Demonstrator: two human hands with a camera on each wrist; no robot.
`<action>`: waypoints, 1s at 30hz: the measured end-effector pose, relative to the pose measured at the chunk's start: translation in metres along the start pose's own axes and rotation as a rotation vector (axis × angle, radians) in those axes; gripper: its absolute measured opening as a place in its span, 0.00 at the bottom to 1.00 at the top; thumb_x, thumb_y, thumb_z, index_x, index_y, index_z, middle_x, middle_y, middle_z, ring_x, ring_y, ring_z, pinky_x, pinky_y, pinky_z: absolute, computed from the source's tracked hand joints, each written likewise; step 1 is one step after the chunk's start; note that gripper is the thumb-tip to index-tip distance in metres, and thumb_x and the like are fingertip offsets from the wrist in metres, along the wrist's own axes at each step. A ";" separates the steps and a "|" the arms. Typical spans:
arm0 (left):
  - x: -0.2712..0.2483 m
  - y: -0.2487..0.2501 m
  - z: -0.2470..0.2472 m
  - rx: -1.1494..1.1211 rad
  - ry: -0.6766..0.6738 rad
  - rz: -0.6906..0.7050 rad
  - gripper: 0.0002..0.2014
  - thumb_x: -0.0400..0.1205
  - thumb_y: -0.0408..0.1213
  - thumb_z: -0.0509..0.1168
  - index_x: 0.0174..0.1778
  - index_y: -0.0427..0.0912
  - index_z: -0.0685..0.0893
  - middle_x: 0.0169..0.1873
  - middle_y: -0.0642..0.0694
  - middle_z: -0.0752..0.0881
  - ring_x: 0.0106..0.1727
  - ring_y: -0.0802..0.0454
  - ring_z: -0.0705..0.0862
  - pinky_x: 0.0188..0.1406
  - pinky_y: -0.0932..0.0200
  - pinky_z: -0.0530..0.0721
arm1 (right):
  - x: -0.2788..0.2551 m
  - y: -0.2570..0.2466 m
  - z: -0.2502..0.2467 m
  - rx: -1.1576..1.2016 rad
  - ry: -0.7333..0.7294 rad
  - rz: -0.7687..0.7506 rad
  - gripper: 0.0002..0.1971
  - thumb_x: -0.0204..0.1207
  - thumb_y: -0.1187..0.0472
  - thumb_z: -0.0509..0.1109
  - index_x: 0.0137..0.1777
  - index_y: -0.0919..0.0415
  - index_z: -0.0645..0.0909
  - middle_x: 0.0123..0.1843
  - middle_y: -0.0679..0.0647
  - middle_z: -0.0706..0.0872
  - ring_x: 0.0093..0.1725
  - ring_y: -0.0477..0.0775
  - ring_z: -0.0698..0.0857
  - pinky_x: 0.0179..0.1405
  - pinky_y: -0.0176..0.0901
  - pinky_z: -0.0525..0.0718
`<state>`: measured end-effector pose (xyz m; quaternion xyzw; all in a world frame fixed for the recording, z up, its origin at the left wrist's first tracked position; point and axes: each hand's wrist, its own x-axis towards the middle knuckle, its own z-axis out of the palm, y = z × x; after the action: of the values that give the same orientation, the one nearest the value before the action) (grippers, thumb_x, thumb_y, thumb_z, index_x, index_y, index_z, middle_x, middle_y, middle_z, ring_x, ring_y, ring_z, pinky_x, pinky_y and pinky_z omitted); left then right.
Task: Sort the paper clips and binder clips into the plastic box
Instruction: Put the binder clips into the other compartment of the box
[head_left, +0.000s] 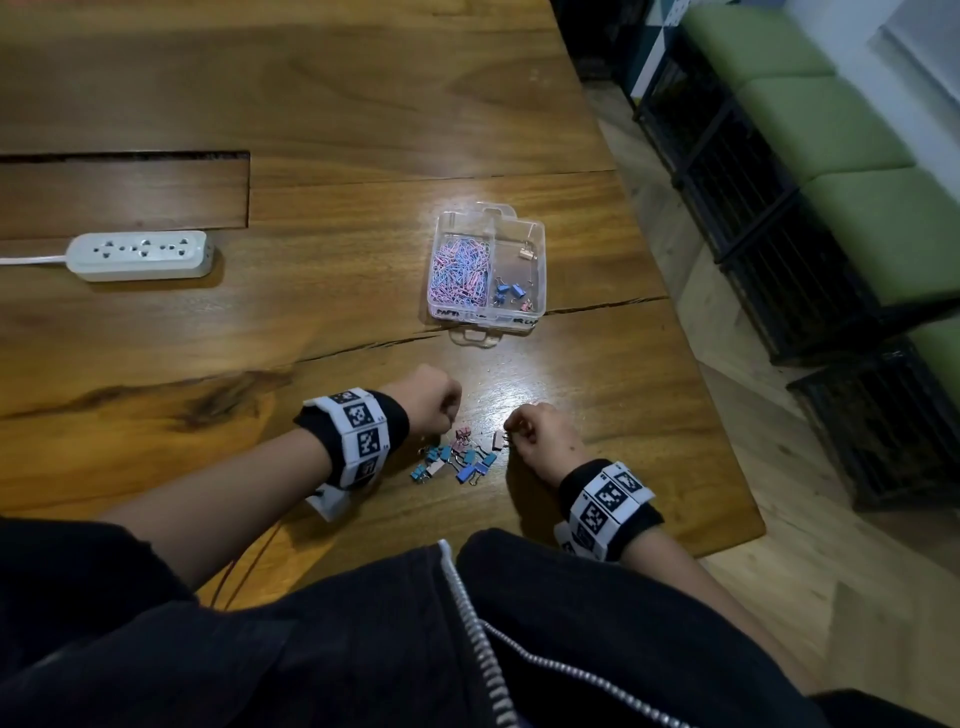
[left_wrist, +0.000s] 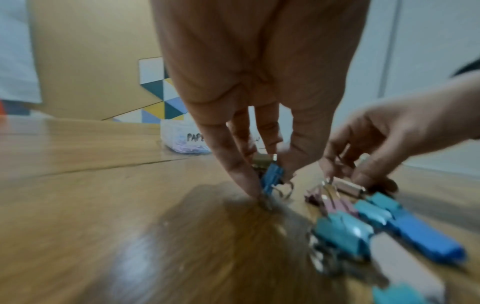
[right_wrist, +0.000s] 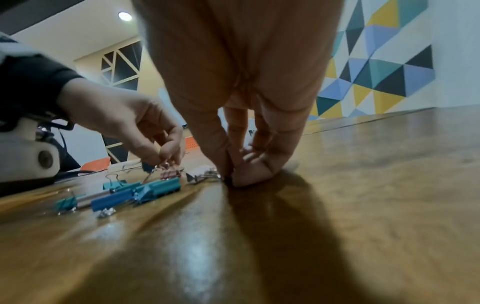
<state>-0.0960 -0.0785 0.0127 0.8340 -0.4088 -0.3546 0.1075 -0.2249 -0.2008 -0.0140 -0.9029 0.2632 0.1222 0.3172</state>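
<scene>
Binder clips heaped low centre of head view on table: light, stiff metal, slippery bodies, wire loops best for pinching. Left hand curled, pinching blue clip. Right hand curled, pinching pale clip by its loops. Box above centre, well apart, paper clips filling left compartment.

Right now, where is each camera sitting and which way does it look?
Head: looks down on the table, plastic box, both forearms.
Left wrist: low, along the left hand pinching a blue binder clip.
Right wrist: low, along the right hand pinching a white binder clip.
All share the clip pile.
</scene>
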 end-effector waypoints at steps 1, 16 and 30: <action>0.002 0.000 -0.003 -0.050 -0.009 -0.015 0.05 0.78 0.26 0.64 0.47 0.36 0.83 0.44 0.46 0.81 0.43 0.54 0.79 0.36 0.70 0.77 | 0.000 0.000 0.000 -0.012 -0.001 0.000 0.09 0.76 0.68 0.63 0.53 0.64 0.81 0.57 0.60 0.80 0.55 0.56 0.80 0.57 0.42 0.80; 0.068 0.049 -0.077 -0.616 0.379 -0.012 0.12 0.82 0.32 0.62 0.59 0.35 0.81 0.57 0.40 0.84 0.50 0.50 0.82 0.52 0.57 0.82 | 0.003 0.008 -0.032 0.221 0.051 0.159 0.11 0.72 0.71 0.67 0.35 0.54 0.74 0.49 0.57 0.83 0.52 0.56 0.82 0.56 0.51 0.83; 0.001 -0.006 0.008 0.520 -0.115 0.306 0.27 0.80 0.33 0.63 0.75 0.52 0.68 0.78 0.51 0.65 0.73 0.45 0.67 0.66 0.52 0.78 | 0.066 -0.057 -0.102 0.331 0.299 0.003 0.08 0.77 0.64 0.63 0.54 0.64 0.78 0.48 0.51 0.80 0.43 0.45 0.78 0.34 0.26 0.75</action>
<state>-0.0972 -0.0747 0.0037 0.7408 -0.6121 -0.2646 -0.0806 -0.1333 -0.2538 0.0677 -0.8461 0.3251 -0.0575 0.4185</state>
